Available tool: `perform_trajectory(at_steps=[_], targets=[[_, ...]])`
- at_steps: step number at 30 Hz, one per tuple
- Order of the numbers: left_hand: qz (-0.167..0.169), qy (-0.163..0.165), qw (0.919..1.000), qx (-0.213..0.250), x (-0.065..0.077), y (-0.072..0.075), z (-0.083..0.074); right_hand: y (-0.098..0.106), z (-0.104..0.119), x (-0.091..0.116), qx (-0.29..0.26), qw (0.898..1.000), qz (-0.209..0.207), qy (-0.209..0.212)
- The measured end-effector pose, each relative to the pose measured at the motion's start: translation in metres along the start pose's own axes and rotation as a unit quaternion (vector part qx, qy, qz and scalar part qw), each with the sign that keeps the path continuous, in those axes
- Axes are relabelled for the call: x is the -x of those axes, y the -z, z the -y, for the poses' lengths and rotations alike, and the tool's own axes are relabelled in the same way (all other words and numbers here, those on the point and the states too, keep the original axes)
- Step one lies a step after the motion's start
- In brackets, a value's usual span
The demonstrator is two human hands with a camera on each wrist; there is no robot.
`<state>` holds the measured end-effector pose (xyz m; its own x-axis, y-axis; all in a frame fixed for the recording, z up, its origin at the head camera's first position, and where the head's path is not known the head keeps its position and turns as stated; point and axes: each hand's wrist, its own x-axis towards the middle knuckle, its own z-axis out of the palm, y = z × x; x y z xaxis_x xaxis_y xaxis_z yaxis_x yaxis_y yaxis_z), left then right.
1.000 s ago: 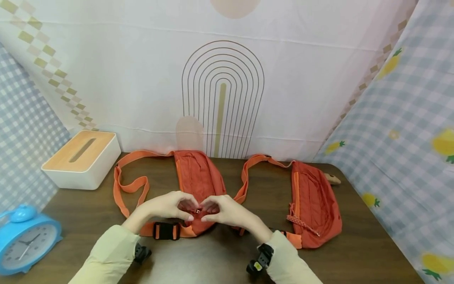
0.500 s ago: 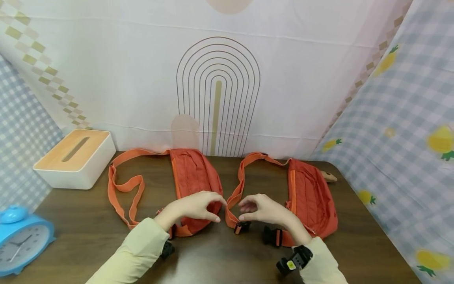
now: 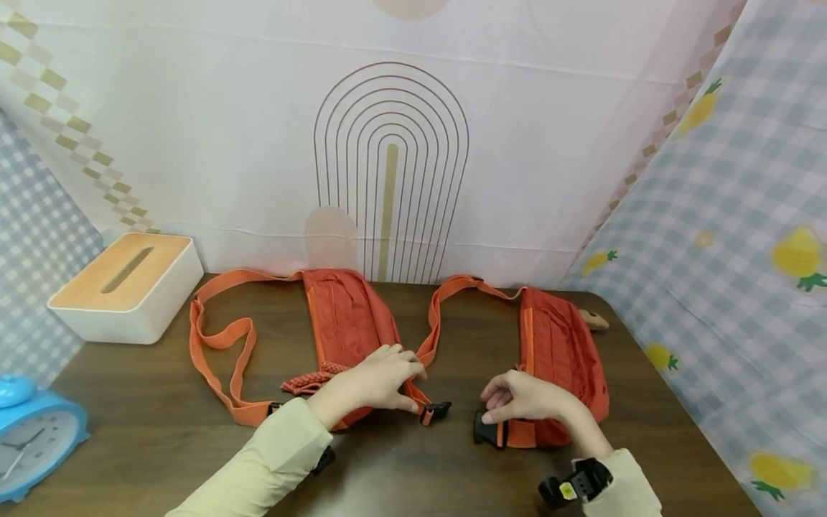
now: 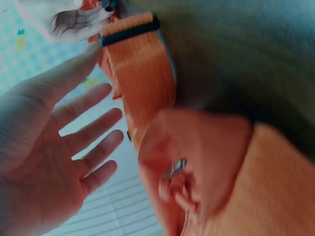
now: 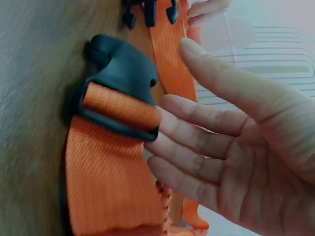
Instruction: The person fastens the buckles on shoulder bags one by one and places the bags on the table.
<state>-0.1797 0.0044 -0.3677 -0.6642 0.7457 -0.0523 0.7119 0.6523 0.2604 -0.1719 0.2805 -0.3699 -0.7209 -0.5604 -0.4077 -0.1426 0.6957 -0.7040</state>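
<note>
Fingers [image 4: 101, 128] spread on the left hand [image 3: 377, 384], loosely extended on the right hand [image 3: 530, 397].
Socket buckle [image 3: 486, 431] just beside the right fingers, prong buckle [image 3: 436, 411] near the left; around them I see 2 red waist bags [image 3: 352, 316] on the wooden table [image 3: 420, 474].

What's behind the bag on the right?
A tan thing pokes out behind the bag. The bag covers the rest, so I can't tell what it is.

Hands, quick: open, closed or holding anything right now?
Left hand: open, holding nothing, near the pronged buckle.
Right hand: open, at the socket buckle, not gripping it.
</note>
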Motion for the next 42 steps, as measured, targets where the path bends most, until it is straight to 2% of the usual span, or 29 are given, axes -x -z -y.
perform_trajectory(at_steps=[6, 13, 16, 23, 29, 36, 42], targets=[[0.033, -0.03, 0.999, 0.003, -0.013, -0.014, -0.007, -0.004, -0.009, 0.004, 0.014, 1.0, 0.024, -0.009], [0.059, -0.049, 0.997, -0.01, -0.023, -0.02, -0.013, -0.006, -0.01, 0.006, 0.04, 0.998, 0.037, -0.025], [0.068, -0.052, 0.9964, 0.005, -0.025, -0.02, -0.011, -0.007, -0.011, 0.006, 0.047, 0.998, 0.041, -0.028], [0.085, -0.04, 0.994, 0.057, -0.027, -0.02, -0.007, -0.007, -0.017, 0.009, 0.022, 0.998, 0.055, 0.005], [0.084, -0.025, 0.9906, 0.105, -0.028, -0.02, -0.004, -0.004, -0.021, 0.011, -0.021, 0.997, 0.071, 0.034], [0.065, -0.06, 0.9829, 0.161, -0.034, -0.02, -0.001, 0.0, -0.026, 0.012, -0.023, 0.998, 0.05, 0.039], [0.056, -0.072, 0.9757, 0.199, -0.04, -0.018, -0.002, 0.003, -0.028, 0.011, -0.045, 0.997, 0.03, 0.062]])
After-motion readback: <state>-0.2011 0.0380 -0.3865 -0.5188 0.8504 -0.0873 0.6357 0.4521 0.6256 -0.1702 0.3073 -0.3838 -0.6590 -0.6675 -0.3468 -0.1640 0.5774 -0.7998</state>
